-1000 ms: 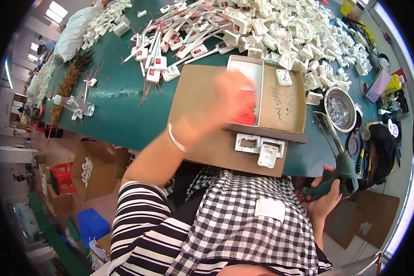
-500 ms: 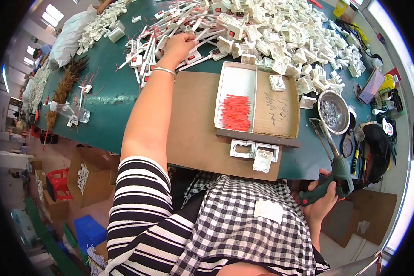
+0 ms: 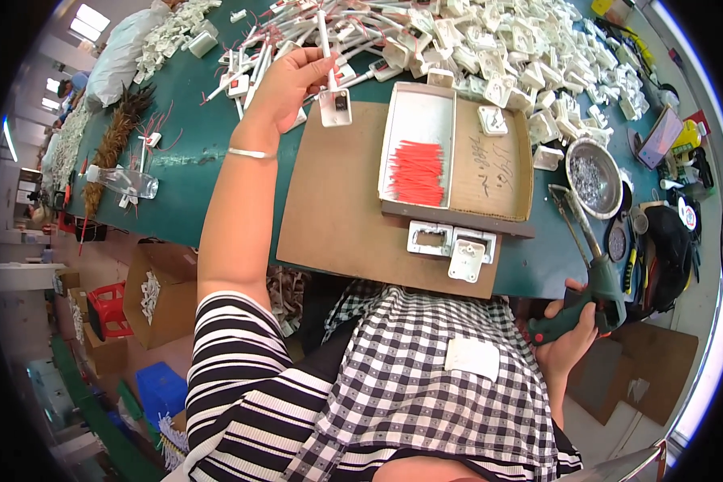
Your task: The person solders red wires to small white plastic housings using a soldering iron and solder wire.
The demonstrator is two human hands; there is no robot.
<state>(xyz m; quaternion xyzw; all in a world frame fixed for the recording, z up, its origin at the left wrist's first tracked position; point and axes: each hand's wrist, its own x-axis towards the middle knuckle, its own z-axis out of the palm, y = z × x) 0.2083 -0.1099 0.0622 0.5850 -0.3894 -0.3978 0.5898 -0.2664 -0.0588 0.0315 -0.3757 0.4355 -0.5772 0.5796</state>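
My left hand (image 3: 291, 84) pinches a white plastic switch box with a thin white tube (image 3: 335, 106). Its open back faces up, with a small black part inside, and it hangs over the far left corner of the brown board (image 3: 329, 193). In my right hand (image 3: 569, 336) is a green-handled soldering gun (image 3: 605, 293), its long metal tip and thin feed tube pointing away beside a metal bowl (image 3: 610, 181) of small shiny bits. Between my hands, a shallow box (image 3: 530, 185) holds a bundle of thin red sleeves (image 3: 417, 173). A white housing (image 3: 466, 261) rests in a metal fixture (image 3: 430, 238) at the board's near edge.
White housings (image 3: 490, 48) are heaped across the far side, beside a pile of tubed switches with red wires (image 3: 353, 32). To the right stand a propped phone (image 3: 659, 138) and several tools. A clear bottle (image 3: 124, 181) and a feather duster (image 3: 119, 132) lie left.
My left hand has come out of the switch pile, slightly left, lifting a switch box with its tube. My right hand still holds the soldering gun. The view has shifted a little.
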